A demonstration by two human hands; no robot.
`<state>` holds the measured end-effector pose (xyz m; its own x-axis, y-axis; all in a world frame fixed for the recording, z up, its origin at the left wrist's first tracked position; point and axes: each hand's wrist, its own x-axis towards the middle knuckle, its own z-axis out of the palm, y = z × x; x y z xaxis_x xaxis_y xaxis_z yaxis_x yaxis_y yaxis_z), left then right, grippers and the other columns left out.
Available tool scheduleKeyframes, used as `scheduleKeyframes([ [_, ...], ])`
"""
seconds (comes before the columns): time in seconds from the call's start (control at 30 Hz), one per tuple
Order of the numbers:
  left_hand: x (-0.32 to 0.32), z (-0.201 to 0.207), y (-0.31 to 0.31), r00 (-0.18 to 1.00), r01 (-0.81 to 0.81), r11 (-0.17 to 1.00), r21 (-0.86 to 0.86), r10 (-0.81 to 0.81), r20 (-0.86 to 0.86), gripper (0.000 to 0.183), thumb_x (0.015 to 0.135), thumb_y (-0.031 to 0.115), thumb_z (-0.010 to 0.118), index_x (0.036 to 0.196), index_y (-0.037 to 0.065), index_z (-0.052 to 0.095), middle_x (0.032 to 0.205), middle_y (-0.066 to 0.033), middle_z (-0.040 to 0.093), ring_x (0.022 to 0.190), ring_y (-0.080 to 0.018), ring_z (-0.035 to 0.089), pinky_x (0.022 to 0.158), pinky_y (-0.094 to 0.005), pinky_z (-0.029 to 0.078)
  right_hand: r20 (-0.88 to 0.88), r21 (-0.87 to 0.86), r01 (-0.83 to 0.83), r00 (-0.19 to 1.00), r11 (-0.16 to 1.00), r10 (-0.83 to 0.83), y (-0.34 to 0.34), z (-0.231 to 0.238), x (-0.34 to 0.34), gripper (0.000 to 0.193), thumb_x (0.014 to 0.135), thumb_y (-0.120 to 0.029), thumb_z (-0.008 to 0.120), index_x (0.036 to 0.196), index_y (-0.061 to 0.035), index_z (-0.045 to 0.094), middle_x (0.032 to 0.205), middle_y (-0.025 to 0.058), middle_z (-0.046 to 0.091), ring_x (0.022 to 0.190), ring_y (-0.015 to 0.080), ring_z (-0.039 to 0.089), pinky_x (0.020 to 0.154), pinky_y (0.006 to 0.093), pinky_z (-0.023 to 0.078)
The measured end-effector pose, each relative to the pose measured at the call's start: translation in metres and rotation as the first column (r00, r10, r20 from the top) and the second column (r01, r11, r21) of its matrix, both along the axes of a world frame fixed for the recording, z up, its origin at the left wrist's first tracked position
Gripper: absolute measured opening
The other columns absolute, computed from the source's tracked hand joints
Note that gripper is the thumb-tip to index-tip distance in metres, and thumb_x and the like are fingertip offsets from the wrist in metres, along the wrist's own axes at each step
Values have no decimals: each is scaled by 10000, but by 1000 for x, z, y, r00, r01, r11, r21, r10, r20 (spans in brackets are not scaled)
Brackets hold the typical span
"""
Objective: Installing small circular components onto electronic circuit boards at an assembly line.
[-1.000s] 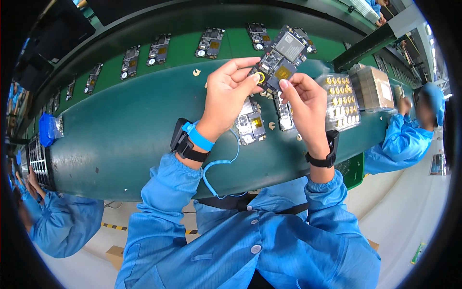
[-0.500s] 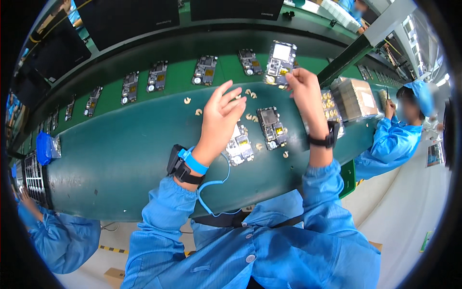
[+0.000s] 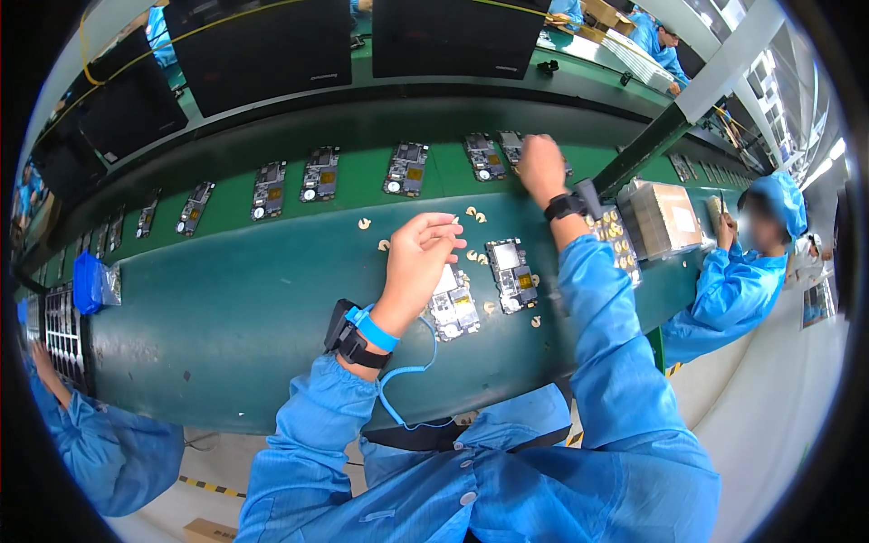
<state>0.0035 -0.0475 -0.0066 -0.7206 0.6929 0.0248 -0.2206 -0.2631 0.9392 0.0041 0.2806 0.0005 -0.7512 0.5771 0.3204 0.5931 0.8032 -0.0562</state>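
Note:
My right hand (image 3: 543, 167) is at the far green strip, its fingers bent down over a circuit board (image 3: 510, 143) that shows on both sides of it. The fingertips are mostly hidden behind the hand. My left hand (image 3: 418, 262) hovers over the near bench, thumb and fingers pinched together with a small pale piece (image 3: 455, 219) at the tips. Below it lies a circuit board (image 3: 454, 312) with a silvery shield, partly covered by the hand. Another circuit board (image 3: 512, 276) with a yellow patch lies to its right. Small cream C-shaped pieces (image 3: 481, 217) are scattered around them.
Several boards (image 3: 405, 169) stand in a row along the far green strip. A tray of round yellow pieces (image 3: 615, 244) and a clear-wrapped carton (image 3: 663, 217) are at right, near a dark post (image 3: 643, 149). A blue bag (image 3: 89, 282) lies left. Co-workers (image 3: 738, 271) sit on both sides.
My right hand has carried the raised circuit board forward and down to the far strip. The left hand's fingers have drawn together. The view has tilted slightly.

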Motion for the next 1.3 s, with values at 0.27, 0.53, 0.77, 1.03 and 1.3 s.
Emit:
scheduleKeyframes([
  [0.27,2,10,-6,1000,7,999,-47,-9,-30,254,1017,38,574,1249,-58,616,1177,-197,719,992,-235,743,810,-311,603,-211,-152,-2,977,988,-31,-71,-16,-34,543,802,-179,837,1225,6,552,1129,255,669,1073,462,660,931,518,560],
  [0.53,4,20,-7,998,-29,998,-55,32,57,398,1072,168,598,1345,-119,558,1166,-217,713,981,-263,744,839,-350,645,-754,-648,-673,632,356,-178,-147,26,29,247,871,-19,780,1074,51,657,947,111,734,850,162,699,760,316,564],
  [0.77,-1,17,-16,996,34,999,19,-33,-78,207,1064,55,558,1203,-78,634,1121,-134,730,953,-163,726,855,-351,656,-756,-610,-650,648,453,-90,-205,22,94,244,885,-78,778,1053,49,654,901,132,734,789,189,703,722,351,563],
  [1.03,-9,24,-27,958,-152,988,23,153,-244,314,1107,104,469,1355,-72,545,1164,-163,708,975,-239,744,806,-351,668,-470,-197,17,876,980,-110,-113,39,230,231,888,-156,757,1069,-19,720,1036,172,682,976,353,672,863,444,542],
  [1.3,-9,28,-34,921,-174,985,24,171,-351,381,1114,120,462,1445,-68,456,1169,-177,676,919,-268,755,773,-338,666,-384,-102,-236,905,966,180,-103,37,218,276,885,-158,765,1125,-24,753,1086,177,662,1032,374,637,925,450,514],
])
